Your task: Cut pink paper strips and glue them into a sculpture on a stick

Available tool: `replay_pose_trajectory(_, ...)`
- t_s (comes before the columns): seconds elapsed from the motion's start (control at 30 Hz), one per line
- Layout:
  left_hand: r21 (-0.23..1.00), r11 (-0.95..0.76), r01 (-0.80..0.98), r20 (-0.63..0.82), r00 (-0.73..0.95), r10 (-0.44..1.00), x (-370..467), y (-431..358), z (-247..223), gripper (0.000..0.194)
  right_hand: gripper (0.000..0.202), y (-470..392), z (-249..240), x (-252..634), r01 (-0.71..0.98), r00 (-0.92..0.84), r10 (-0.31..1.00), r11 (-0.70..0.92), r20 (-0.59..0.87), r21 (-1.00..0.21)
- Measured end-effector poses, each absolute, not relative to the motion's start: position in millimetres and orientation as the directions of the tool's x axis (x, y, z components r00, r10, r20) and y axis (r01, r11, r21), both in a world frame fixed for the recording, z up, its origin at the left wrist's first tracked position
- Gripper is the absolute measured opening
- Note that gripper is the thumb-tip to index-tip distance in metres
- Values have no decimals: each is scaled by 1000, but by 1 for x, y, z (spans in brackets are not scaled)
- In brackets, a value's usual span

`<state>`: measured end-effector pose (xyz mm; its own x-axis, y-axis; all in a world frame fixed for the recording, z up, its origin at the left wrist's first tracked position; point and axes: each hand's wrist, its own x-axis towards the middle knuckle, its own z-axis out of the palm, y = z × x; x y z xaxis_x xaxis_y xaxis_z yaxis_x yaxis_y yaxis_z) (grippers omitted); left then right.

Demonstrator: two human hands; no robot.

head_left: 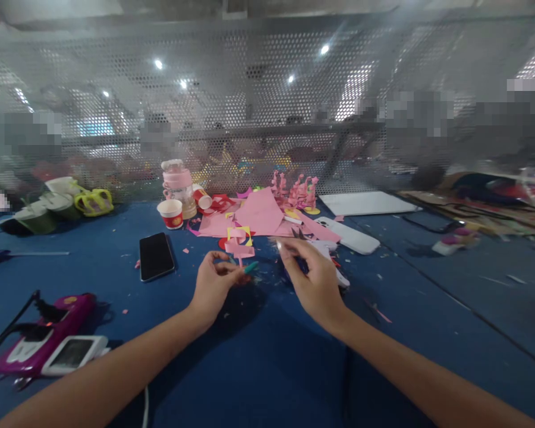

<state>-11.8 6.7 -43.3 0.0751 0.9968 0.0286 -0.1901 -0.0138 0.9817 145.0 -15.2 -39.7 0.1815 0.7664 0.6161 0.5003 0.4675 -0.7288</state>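
My left hand pinches the lower end of a pink paper piece, made of folded strips stacked on a thin upright stem. A teal tip shows at the thumb; whether it is a nail or a separate thing, I cannot tell. To the right, my right hand is raised over the table with thumb and forefinger close together; anything between them is too small to make out. Just behind that hand lie scissors, partly hidden. Pink paper sheets lie beyond both hands, with several finished-looking pink paper figures standing behind.
On the left are a black phone, a purple power strip and a white device with a screen. A paper cup and pink bottle stand farther back. A white phone lies right, before a perforated metal screen.
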Motion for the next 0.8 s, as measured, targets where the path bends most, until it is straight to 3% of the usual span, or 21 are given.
replay_pose_trajectory(0.17, 979, -16, -202, 46, 144, 988, -10, 3, -42, 45, 37, -18, -41, 133, 49, 14, 966, 258, 259, -965)
replay_pose_trajectory(0.37, 976, -43, -213, 89, 209, 974, -9, 1, -45, 40, 31, -17, -41, 126, -348, -206, 972, 33, 111, -937)
replay_pose_trajectory(0.8, 991, -89, -102, 105, 169, 980, -10, 1, -45, 22, 30, -16, -44, 125, -439, -67, 997, -74, -50, -896)
